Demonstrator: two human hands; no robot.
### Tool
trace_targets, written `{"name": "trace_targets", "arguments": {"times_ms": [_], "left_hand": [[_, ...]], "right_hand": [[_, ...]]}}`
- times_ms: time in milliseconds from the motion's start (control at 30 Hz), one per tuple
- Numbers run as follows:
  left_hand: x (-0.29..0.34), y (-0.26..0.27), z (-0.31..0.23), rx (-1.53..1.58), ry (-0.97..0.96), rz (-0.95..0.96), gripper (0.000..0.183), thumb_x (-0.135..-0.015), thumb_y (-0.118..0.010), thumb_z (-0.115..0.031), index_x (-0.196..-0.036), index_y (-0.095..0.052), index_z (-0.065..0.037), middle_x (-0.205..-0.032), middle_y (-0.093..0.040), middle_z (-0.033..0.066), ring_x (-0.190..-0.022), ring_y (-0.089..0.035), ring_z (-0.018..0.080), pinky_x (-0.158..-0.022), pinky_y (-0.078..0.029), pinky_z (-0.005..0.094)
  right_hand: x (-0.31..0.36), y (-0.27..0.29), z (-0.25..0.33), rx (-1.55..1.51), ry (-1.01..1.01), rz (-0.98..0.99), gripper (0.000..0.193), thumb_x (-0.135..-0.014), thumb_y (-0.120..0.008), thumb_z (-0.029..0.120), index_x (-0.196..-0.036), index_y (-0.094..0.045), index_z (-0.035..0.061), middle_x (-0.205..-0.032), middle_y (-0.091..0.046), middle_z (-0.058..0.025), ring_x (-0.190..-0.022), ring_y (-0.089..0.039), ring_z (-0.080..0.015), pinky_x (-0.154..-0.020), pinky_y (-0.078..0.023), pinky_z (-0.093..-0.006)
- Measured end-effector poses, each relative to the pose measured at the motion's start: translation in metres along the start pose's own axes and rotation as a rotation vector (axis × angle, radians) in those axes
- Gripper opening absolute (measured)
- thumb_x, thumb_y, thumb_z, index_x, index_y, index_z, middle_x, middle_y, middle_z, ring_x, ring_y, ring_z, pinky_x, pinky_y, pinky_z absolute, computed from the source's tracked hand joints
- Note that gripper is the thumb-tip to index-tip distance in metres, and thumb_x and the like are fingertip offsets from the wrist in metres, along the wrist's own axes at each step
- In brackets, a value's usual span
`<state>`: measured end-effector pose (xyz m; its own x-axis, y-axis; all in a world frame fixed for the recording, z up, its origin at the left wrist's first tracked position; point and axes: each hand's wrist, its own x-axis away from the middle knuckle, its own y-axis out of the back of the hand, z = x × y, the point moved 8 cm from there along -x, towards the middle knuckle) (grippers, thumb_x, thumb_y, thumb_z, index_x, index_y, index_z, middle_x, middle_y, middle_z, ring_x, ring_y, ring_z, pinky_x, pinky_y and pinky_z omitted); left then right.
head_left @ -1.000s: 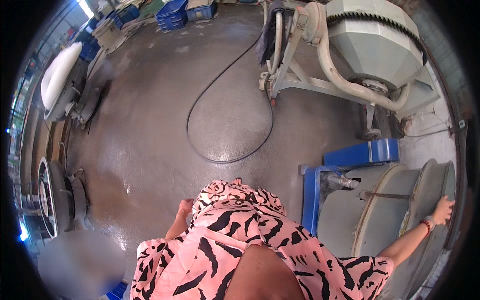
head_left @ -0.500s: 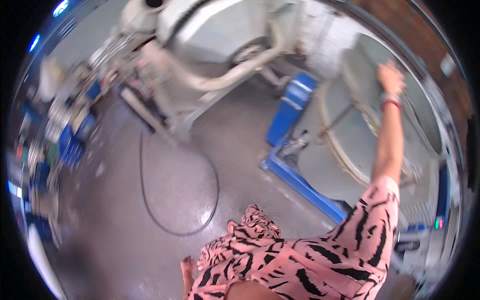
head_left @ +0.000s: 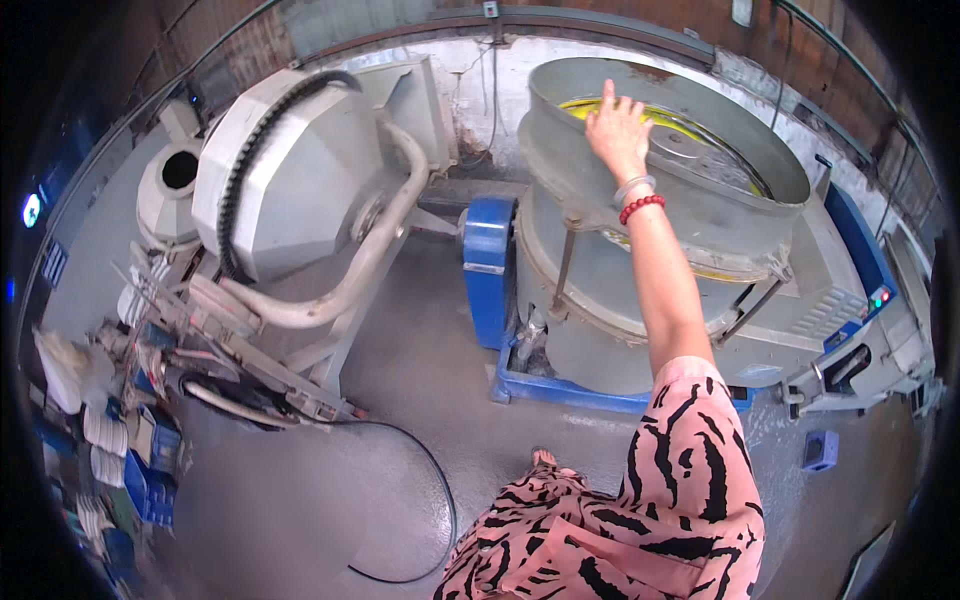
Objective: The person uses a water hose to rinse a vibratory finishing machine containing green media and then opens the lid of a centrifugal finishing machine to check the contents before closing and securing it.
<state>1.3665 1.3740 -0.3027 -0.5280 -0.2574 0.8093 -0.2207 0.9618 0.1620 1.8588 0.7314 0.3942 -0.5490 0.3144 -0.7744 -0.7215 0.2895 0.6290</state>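
My right hand (head_left: 621, 128) reaches forward at the near rim of a big round grey metal tub (head_left: 705, 235). Its fingers are spread and nothing is held in them; whether the palm rests on the rim I cannot tell. Yellow edging runs around the inside of the tub, and a round grey metal surface (head_left: 700, 150) shows within. A lower grey drum (head_left: 590, 335) supports the tub, with metal rods between the two. On my right wrist are a clear bangle and a red bead bracelet (head_left: 641, 207). My left hand is out of view.
A blue-footed base (head_left: 560, 390) carries the drum, beside an upright blue housing (head_left: 488, 280). Left stands a tilting mixer with a toothed ring (head_left: 290, 180) and bent pipe frame. A black cable (head_left: 447, 490) loops across the floor. Blue bins (head_left: 150, 480) crowd the left edge.
The view has swung, bringing the tub and mixer fully in sight. My right arm stays stretched out over the tub. My left hand, earlier low by my side, has left the picture.
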Motion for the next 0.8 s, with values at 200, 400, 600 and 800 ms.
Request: {"name": "trace_targets", "arguments": {"times_ms": [200,400,600,800], "left_hand": [[-0.006,-0.033,-0.069,-0.120,-0.010,0.042,0.030,-0.090,-0.047,-0.012,-0.117,-0.055,-0.001,-0.078,-0.063,0.0138,-0.062,-0.061,0.0211,-0.050,-0.051,0.0322],[-0.016,-0.058,-0.100,-0.221,0.006,0.054,0.030,-0.090,-0.047,-0.012,-0.117,-0.056,-0.002,-0.080,-0.064,0.0140,-0.062,-0.062,0.0212,-0.050,-0.052,0.0320],[-0.047,-0.137,-0.170,-0.357,-0.046,0.124,0.030,-0.089,-0.047,-0.012,-0.117,-0.056,-0.002,-0.082,-0.065,0.0142,-0.063,-0.063,0.0212,-0.051,-0.052,0.0318],[-0.064,-0.242,-0.274,-0.525,-0.309,0.237,0.031,-0.088,-0.049,-0.012,-0.116,-0.057,-0.003,-0.085,-0.066,0.0133,-0.065,-0.064,0.0203,-0.052,-0.053,0.0305]], "right_hand": [[-0.008,0.031,-0.031,-0.606,0.112,-0.104,0.082,-0.078,-0.065,0.033,-0.143,-0.022,0.0065,-0.119,-0.045,-0.0233,-0.110,-0.043,-0.0404,-0.094,-0.035,-0.0558],[-0.011,0.113,-0.211,-0.324,0.053,-0.291,0.068,-0.087,-0.059,0.031,-0.142,-0.027,0.0099,-0.116,-0.053,-0.0209,-0.109,-0.046,-0.0356,-0.096,-0.035,-0.0433],[-0.001,0.098,-0.333,-0.245,-0.114,-0.118,0.060,-0.093,-0.050,0.034,-0.144,-0.026,0.0123,-0.120,-0.052,-0.0219,-0.109,-0.046,-0.0344,-0.097,-0.034,-0.0413],[0.001,0.055,-0.343,-0.313,-0.131,0.017,0.067,-0.092,-0.050,0.040,-0.145,-0.022,0.0111,-0.122,-0.051,-0.0186,-0.114,-0.043,-0.0330,-0.099,-0.034,-0.0416]]}}
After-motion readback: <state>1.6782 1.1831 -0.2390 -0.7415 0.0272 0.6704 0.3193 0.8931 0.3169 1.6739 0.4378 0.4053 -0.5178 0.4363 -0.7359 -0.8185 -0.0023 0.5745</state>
